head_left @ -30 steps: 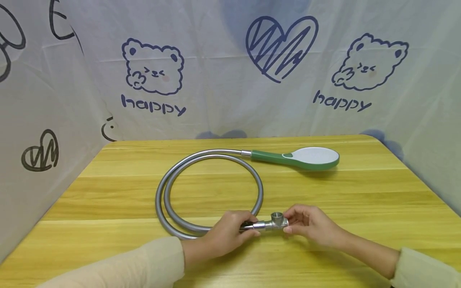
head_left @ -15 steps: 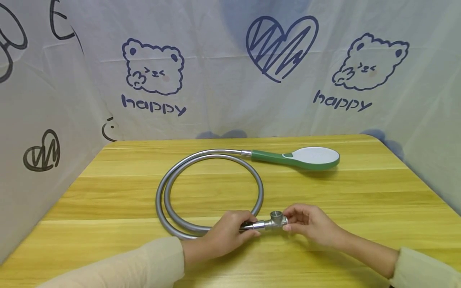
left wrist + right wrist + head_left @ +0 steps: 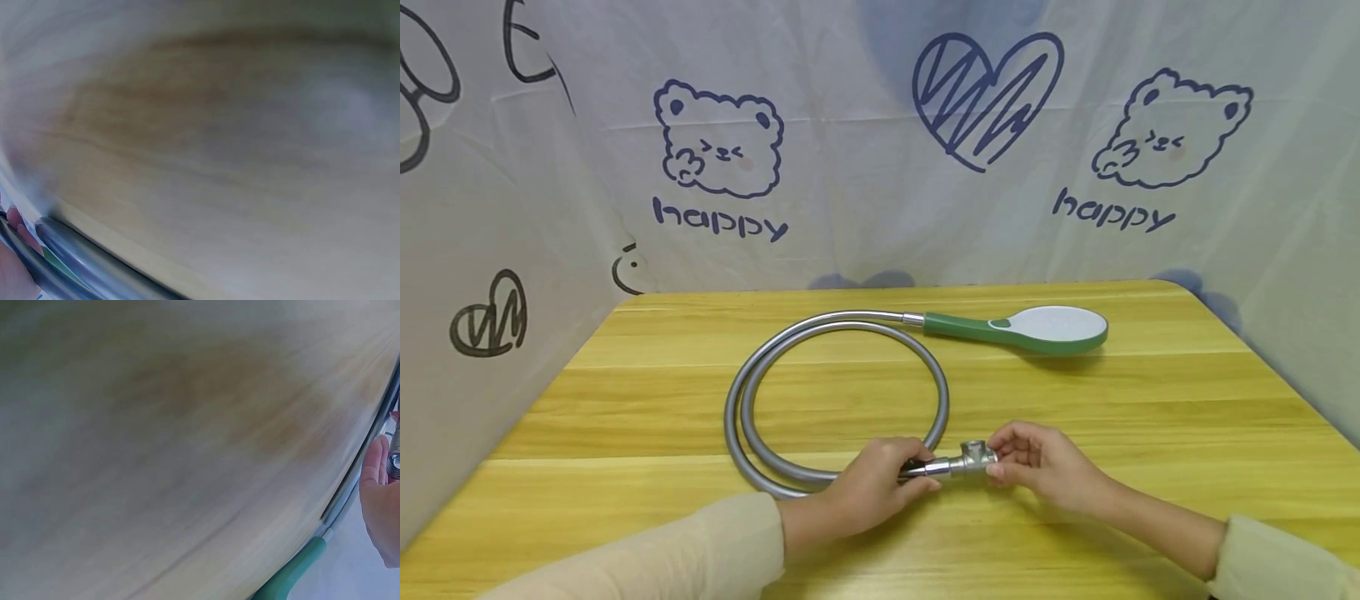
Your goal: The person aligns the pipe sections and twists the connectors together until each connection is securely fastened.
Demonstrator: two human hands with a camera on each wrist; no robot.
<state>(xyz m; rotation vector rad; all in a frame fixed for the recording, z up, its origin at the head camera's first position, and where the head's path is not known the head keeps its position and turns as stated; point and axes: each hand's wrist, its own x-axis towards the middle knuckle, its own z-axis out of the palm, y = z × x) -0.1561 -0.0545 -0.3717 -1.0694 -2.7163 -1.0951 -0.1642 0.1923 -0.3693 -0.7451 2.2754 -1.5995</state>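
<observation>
In the head view my left hand [image 3: 872, 487] grips the chrome end nut [image 3: 937, 468] of a grey shower hose [image 3: 731, 417], just above the table. A metal tee fitting [image 3: 973, 456] meets that nut, one port pointing up. My right hand [image 3: 1048, 468] pinches the tee's right end between thumb and fingers. Part of the hose end is hidden under my left hand. In the left wrist view only some fingers [image 3: 17, 272] and the hose [image 3: 87, 256] show at the lower left. The right wrist view catches my hand and the threaded tee [image 3: 394, 464] at its right edge.
A green and white hand shower [image 3: 1056, 327] lies at the back right, joined to the hose's other end. The hose loops across the middle of the wooden table [image 3: 1187, 400]. White printed cloth [image 3: 865, 167] hangs behind and at both sides.
The tee has turned a little, its upper port tipping away from me. My right hand has shifted slightly left and up with it. The left hand stays almost still; hose and hand shower have not moved.
</observation>
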